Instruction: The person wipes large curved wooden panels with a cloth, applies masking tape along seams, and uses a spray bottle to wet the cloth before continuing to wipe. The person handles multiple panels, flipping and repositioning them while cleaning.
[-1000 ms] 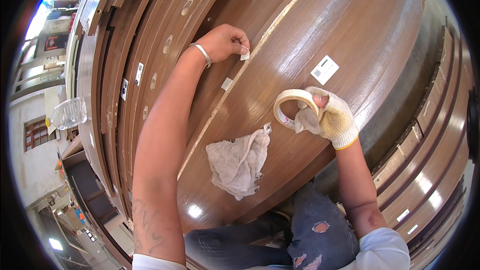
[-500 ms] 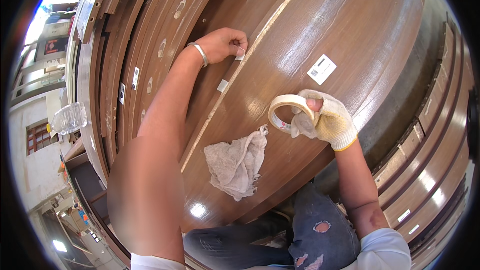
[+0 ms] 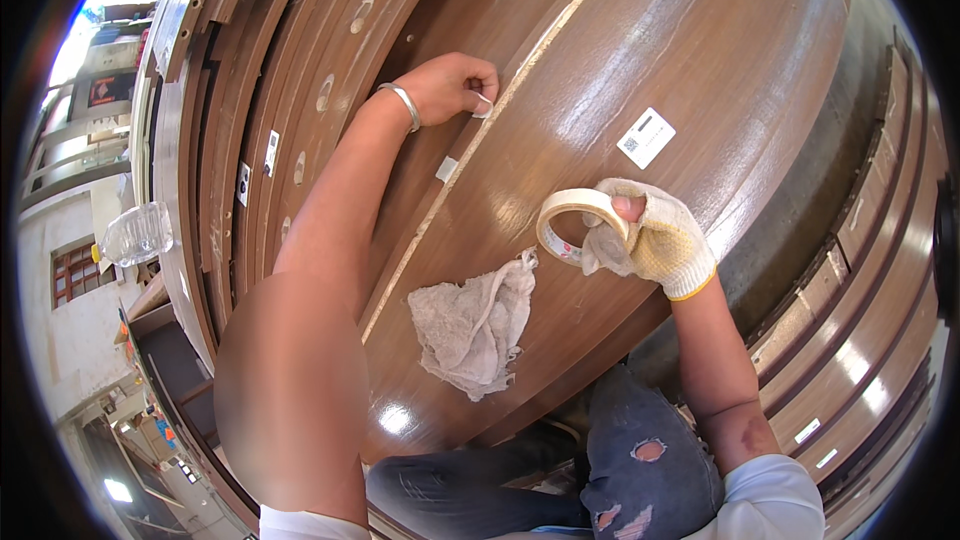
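So, tape piece (image 3: 482,106): right at the pale edge (image 3: 545,40) of the brown panel (image 3: 590,120).
Left hand (image 3: 450,88): bare, thumb and fingers pinched on that piece.
Edge work: looks like placing short tape bits.
Next move: calls for a firm press, then a clean release.
Second tape piece (image 3: 447,169): same edge, nearer the body.
Tape roll (image 3: 575,197): over the panel, gripped by right hand (image 3: 668,235) (gloved, thumb tip bare).
Rag (image 3: 472,325): crumpled on panel, near roll.

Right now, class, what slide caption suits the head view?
Bare left hand holds a white scrap at the edge of a brown panel; gloved right hand grips a tape roll.
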The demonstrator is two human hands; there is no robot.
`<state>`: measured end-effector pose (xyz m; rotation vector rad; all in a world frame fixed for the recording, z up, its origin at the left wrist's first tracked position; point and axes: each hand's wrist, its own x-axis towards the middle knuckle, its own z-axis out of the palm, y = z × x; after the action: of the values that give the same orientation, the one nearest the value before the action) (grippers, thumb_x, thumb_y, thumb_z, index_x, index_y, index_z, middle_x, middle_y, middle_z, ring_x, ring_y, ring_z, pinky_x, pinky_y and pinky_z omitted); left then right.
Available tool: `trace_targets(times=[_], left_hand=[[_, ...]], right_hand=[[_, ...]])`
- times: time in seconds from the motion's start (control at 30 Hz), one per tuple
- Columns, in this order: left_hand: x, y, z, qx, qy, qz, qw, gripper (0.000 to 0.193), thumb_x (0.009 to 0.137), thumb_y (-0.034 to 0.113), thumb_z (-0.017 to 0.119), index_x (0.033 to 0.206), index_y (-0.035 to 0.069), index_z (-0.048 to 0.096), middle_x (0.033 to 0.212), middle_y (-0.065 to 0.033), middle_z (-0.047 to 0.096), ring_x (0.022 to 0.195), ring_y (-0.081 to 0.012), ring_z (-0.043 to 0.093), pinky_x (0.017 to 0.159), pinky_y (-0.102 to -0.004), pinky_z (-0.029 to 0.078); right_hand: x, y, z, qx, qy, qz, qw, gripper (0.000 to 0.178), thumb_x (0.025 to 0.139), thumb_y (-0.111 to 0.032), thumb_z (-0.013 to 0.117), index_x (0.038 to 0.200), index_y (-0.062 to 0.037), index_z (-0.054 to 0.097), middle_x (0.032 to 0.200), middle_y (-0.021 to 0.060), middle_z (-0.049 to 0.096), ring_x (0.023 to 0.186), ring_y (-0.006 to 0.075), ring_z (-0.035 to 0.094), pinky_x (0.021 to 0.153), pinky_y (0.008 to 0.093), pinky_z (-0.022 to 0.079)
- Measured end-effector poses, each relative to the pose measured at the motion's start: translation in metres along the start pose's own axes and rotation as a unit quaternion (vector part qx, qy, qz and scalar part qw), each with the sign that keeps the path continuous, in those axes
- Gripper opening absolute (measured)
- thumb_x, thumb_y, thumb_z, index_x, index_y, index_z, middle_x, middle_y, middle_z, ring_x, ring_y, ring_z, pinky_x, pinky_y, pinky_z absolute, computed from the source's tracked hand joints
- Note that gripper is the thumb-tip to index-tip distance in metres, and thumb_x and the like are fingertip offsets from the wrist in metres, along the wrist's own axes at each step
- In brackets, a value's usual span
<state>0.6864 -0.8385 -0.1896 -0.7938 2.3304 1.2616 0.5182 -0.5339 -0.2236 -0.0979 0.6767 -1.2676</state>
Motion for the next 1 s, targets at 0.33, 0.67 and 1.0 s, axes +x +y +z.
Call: trace_targets(times=[0.33, 0.67, 1.0], left_hand=[[-0.009, 0.001, -0.003, -0.013, 0.003, 0.003, 1.0, 0.01, 0.093, -0.001, 0.069, 0.086, 0.003, 0.062, 0.083, 0.0006, 0.062, 0.083, -0.0108, 0.056, 0.082, -0.0291, 0.049], [-0.007, 0.0, -0.003, 0.013, -0.011, -0.005, 1.0, 0.008, 0.091, -0.001, 0.069, 0.088, 0.003, 0.064, 0.083, -0.0006, 0.065, 0.083, -0.0116, 0.059, 0.081, -0.0298, 0.049], [-0.007, 0.004, 0.0, 0.032, 0.009, -0.012, 0.999, 0.008, 0.09, -0.001, 0.07, 0.087, 0.003, 0.064, 0.083, -0.0032, 0.065, 0.082, -0.0141, 0.06, 0.079, -0.0313, 0.051]], right_hand=[[-0.001, -0.002, -0.004, -0.002, -0.03, 0.015, 0.999, 0.044, 0.094, -0.033, 0.07, 0.109, 0.0079, 0.063, 0.077, 0.0145, 0.064, 0.062, 0.0272, 0.066, 0.056, 0.0351, 0.052], [-0.001, -0.002, -0.013, 0.012, -0.058, 0.029, 0.998, 0.048, 0.094, -0.031, 0.073, 0.121, 0.0085, 0.064, 0.1, 0.0169, 0.071, 0.083, 0.0239, 0.072, 0.07, 0.0339, 0.058], [0.0, -0.002, -0.015, 0.008, -0.071, 0.037, 0.997, 0.048, 0.094, -0.031, 0.073, 0.12, 0.008, 0.064, 0.099, 0.0156, 0.071, 0.08, 0.0217, 0.071, 0.066, 0.0322, 0.056]])
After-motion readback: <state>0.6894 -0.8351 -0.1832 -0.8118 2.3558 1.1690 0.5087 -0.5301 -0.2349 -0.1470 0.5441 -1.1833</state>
